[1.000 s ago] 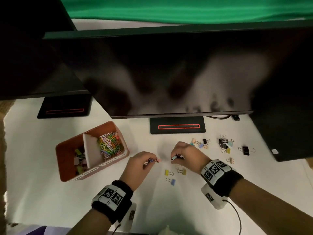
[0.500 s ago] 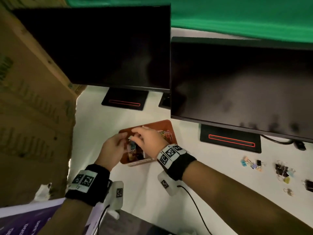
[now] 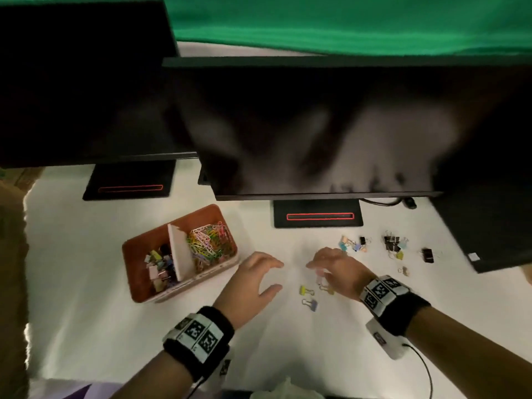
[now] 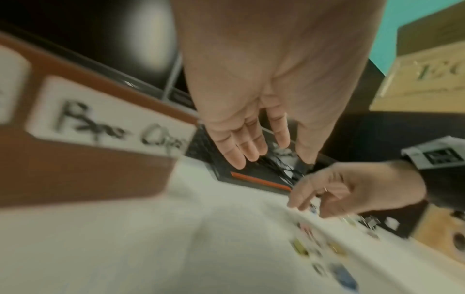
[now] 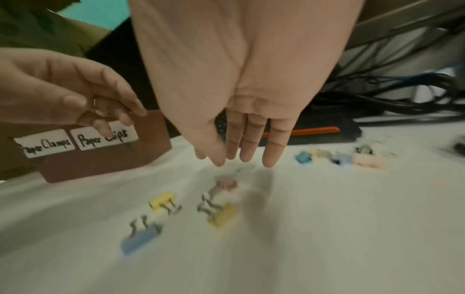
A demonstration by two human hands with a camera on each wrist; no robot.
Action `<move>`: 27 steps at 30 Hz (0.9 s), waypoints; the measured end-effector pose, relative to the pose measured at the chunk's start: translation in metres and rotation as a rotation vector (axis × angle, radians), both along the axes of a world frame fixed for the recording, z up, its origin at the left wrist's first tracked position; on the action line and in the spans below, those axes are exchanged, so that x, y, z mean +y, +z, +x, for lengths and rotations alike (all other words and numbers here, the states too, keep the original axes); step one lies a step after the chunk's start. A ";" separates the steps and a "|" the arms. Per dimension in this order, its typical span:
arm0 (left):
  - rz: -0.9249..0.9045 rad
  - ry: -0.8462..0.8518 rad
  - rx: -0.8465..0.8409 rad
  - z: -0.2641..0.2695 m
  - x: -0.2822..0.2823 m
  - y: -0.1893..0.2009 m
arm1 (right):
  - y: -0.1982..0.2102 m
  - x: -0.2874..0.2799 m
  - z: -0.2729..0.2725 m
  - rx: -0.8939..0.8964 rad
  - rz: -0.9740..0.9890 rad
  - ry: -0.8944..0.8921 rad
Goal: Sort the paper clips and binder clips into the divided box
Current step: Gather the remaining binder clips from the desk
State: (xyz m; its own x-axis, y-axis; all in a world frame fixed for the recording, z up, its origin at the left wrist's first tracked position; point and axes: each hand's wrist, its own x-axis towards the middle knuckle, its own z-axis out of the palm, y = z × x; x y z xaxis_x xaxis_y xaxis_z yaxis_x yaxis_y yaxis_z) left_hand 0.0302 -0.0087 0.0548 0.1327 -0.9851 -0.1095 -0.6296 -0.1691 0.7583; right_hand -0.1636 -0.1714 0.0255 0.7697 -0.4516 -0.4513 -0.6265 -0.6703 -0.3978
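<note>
The brown divided box [image 3: 135, 272] stands at the left, with binder clips [image 3: 159, 266] in its left compartment and coloured paper clips [image 3: 205, 243] in its right one. My left hand [image 3: 276, 276] hovers open and empty just right of the box. My right hand [image 3: 316, 269] is open, its straight fingers [image 5: 273, 151] pointing down just above a pink binder clip [image 5: 226, 183]. Two yellow clips [image 5: 163, 201] [image 5: 224, 216] and a blue one [image 5: 141, 238] lie right by it. In the left wrist view my left hand [image 4: 274, 157] holds nothing.
More binder clips lie to the right: a pastel group [image 3: 352, 244], black ones [image 3: 391, 243] and a single black one [image 3: 427, 254]. Two monitors overhang the table, their stands [image 3: 316, 216] [image 3: 129, 185] behind the work area. The box carries labels "Paper Clamps" and "Paper Clips" [image 5: 105, 137].
Half a second ago both hands were over the box's left compartment with clips. Now both are back at the loose clips, open and empty.
</note>
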 end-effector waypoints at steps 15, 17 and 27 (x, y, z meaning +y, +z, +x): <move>0.228 -0.138 -0.044 -0.065 -0.046 -0.072 | -0.024 -0.014 -0.032 -0.127 0.116 -0.162; 0.230 -0.120 -0.030 -0.064 -0.048 -0.070 | -0.025 -0.016 -0.034 -0.144 0.110 -0.137; 0.221 -0.088 0.015 -0.064 -0.048 -0.065 | -0.031 -0.017 -0.033 -0.071 0.095 -0.057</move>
State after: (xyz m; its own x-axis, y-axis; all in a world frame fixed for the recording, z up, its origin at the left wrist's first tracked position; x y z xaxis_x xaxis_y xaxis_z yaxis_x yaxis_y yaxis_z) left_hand -0.0340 -0.0571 -0.0105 0.0438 -0.9445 -0.3255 -0.6379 -0.2772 0.7185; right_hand -0.1963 -0.1885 -0.0059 0.7756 -0.4533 -0.4393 -0.6304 -0.5919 -0.5022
